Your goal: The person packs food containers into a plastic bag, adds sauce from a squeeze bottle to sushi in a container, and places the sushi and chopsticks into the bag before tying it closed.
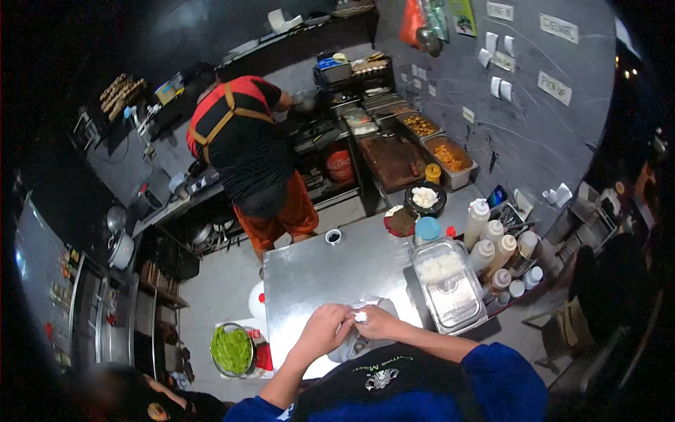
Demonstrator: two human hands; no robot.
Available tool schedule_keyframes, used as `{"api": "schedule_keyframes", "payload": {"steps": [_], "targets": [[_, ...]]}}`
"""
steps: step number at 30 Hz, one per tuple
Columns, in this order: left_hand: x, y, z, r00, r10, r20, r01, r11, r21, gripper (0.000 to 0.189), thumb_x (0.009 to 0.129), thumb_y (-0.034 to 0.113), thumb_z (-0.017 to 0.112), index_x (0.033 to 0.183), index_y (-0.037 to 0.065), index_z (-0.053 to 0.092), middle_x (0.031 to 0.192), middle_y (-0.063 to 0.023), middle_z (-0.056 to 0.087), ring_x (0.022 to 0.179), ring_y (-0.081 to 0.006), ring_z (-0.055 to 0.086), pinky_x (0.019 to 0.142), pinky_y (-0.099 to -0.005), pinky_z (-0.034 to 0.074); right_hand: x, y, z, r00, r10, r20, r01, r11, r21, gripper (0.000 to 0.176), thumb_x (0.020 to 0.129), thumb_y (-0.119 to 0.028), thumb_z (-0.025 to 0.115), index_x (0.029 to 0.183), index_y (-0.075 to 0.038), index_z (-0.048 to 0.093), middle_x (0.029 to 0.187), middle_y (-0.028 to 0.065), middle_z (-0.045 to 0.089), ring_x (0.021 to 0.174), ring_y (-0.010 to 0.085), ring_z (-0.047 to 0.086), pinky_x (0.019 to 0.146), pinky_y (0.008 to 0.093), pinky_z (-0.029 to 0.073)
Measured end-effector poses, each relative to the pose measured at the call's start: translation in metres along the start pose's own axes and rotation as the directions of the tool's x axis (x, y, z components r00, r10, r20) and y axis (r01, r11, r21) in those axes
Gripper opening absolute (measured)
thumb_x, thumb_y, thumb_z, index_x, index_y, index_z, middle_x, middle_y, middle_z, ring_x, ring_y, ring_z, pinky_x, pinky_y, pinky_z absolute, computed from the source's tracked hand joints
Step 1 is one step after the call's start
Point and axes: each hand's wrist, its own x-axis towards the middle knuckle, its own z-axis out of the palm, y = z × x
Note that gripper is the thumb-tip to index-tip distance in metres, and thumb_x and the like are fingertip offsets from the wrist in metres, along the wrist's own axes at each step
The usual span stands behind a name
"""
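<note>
At the near edge of the steel table (309,271), a pale, thin plastic bag (346,352) lies close against my apron, its contents hard to make out. My left hand (326,332) is closed, its fingertips pinching at the bag's gathered top. From the other side my right hand (380,323) grips the same bunched part, and a small white tuft (361,316) pokes out between the two hands. Right of my hands stands a clear lidded container (450,302) with white rice-like food in it.
Squeeze bottles (484,254) crowd the right side. A small cup (333,237) stands on the table's far side. Bowl of lettuce (233,349) sits low left. A co-worker (242,148) stands at the stove; another person (151,394) is at lower left.
</note>
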Motion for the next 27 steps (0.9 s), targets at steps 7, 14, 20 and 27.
{"api": "schedule_keyframes", "payload": {"steps": [7,14,20,27], "targets": [[-0.008,-0.017,0.014,0.999,-0.035,-0.020,0.035,0.999,0.008,0.024,0.084,0.005,0.064,0.106,-0.002,0.057,0.090,-0.0168,0.059,0.087,-0.0357,0.056,0.077,-0.0432,0.046,0.020,-0.053,-0.033,0.789,0.544,0.285,-0.610,0.748,0.262,0.049,0.099,-0.048,0.045,0.090,-0.003,0.063,0.068,0.0114,0.063,0.051,0.0226,0.057,0.058,0.0378,0.048],[-0.049,-0.029,0.082,0.950,0.095,-0.296,-0.090,0.996,0.029,0.022,0.078,-0.001,0.065,0.100,0.001,0.061,0.088,-0.0148,0.059,0.078,-0.0347,0.056,0.070,-0.0432,0.046,0.033,-0.012,-0.010,0.426,0.740,0.520,-0.758,-0.022,0.652,0.044,0.103,-0.044,0.042,0.101,-0.004,0.060,0.074,0.0032,0.052,0.048,0.0094,0.029,0.045,0.0283,0.028],[-0.055,-0.055,0.079,0.945,-0.015,-0.326,-0.066,0.969,-0.237,0.020,0.084,-0.001,0.060,0.104,-0.001,0.061,0.094,-0.0173,0.061,0.084,-0.0355,0.058,0.075,-0.0408,0.048,0.008,-0.013,0.000,0.895,0.437,0.092,-0.444,0.893,0.069,0.025,0.095,-0.024,0.053,0.093,0.000,0.060,0.084,0.0160,0.060,0.059,0.0277,0.056,0.056,0.0419,0.045],[0.041,-0.077,0.017,0.896,0.259,0.361,-0.175,0.953,-0.248,0.030,0.086,0.000,0.057,0.115,0.006,0.061,0.104,-0.0196,0.060,0.095,-0.0374,0.060,0.081,-0.0395,0.050,-0.008,-0.045,0.006,0.996,0.087,-0.014,-0.088,0.986,-0.140,0.034,0.091,-0.015,0.053,0.118,0.006,0.045,0.116,0.0240,0.054,0.115,0.0403,0.051,0.099,0.0462,0.040]]}}
